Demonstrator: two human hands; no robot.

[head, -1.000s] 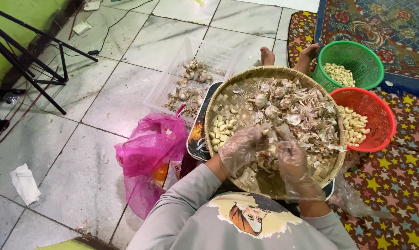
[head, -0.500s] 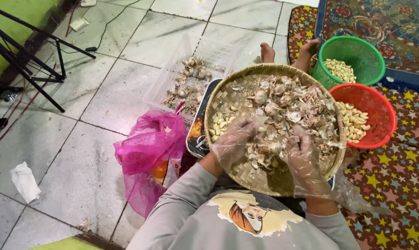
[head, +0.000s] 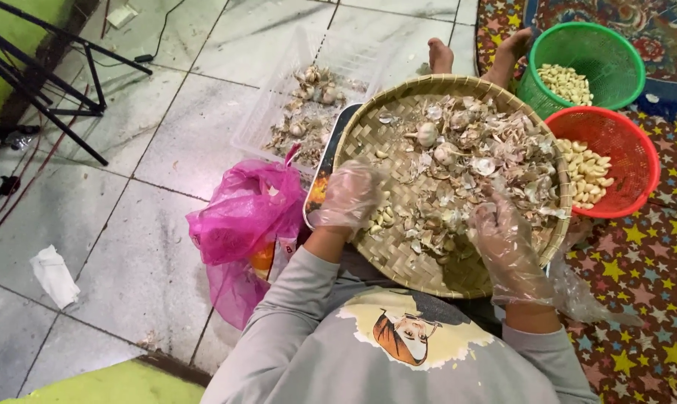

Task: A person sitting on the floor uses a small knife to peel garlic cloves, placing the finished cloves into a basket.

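- Round woven bamboo tray (head: 398, 258) of garlic skins and cloves (head: 465, 161) rests on the person's lap.
- Left hand (head: 349, 198), plastic-gloved, loosely curled over cloves at the tray's left; whether its grip holds any, I cannot tell.
- Right hand (head: 507, 243), gloved, presses flat on skins, holding nothing.
- Red plastic basket (head: 638, 161) and green plastic basket (head: 604, 52) of peeled cloves sit to the right.

Pink plastic bag (head: 242, 217) — beside tray (head: 368, 135)

Left hand (head: 351, 196), in a thin clear glove, palm down with fingers (head: 368, 179) loosely curled. Right hand (head: 503, 236), likewise gloved, palm down, fingers (head: 495, 209) bent forward. Both forearms in grey sleeves, elbows bent, reaching forward from the torso. Whether either hand grips anything cannot be told through the gloves.
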